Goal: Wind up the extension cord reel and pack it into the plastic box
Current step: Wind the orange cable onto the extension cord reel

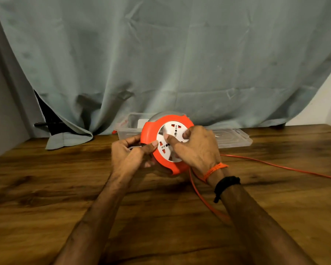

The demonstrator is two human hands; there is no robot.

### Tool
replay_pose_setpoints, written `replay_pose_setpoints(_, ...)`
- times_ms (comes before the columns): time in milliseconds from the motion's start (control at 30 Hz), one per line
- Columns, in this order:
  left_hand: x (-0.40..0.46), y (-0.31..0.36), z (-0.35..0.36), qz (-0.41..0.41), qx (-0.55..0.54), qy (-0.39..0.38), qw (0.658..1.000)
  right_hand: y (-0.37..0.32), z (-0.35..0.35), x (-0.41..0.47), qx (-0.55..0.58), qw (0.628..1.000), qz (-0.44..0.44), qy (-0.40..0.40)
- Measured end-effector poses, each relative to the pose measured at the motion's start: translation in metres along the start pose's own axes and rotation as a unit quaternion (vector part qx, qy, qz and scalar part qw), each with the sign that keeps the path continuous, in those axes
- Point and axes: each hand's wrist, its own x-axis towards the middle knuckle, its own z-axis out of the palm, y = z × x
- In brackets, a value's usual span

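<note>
An orange extension cord reel (153, 131) with a white socket face is held tilted above the wooden table (65, 188). My left hand (130, 155) grips its left rim, thumb on the orange edge. My right hand (197, 148) lies on the white face, with thumb and fingers pressed on the disc. The orange cord (275, 165) leaves the reel's lower right side, loops under my right wrist and runs off to the right across the table. Behind the reel stands the clear plastic box (128, 129), and its clear lid (235, 138) lies flat to the right.
A grey-green curtain (161, 64) hangs behind the table and its hem rests on the back left of the tabletop. A dark object (46, 119) shows behind the curtain at the left. A pale wall (323, 104) is at the right.
</note>
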Motion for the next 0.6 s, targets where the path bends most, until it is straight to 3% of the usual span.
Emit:
replay_pose_setpoints(100, 0.002, 0.000, -0.002, 0.000, 0.001, 0.003, 1.000, 0.004, -0.004, 0.003, -0.129, 0.985, -0.104, 0.052)
replay_pose_setpoints(267, 0.002, -0.001, -0.003, -0.007, 0.003, 0.002, 1.000, 0.005, -0.017, 0.003, -0.210, 0.953, -0.215, -0.019)
replay_pose_setpoints(600, 0.002, 0.001, -0.005, -0.008, 0.011, -0.006, 1.000, 0.013, -0.010, 0.007, -0.275, 0.917, -0.278, -0.075)
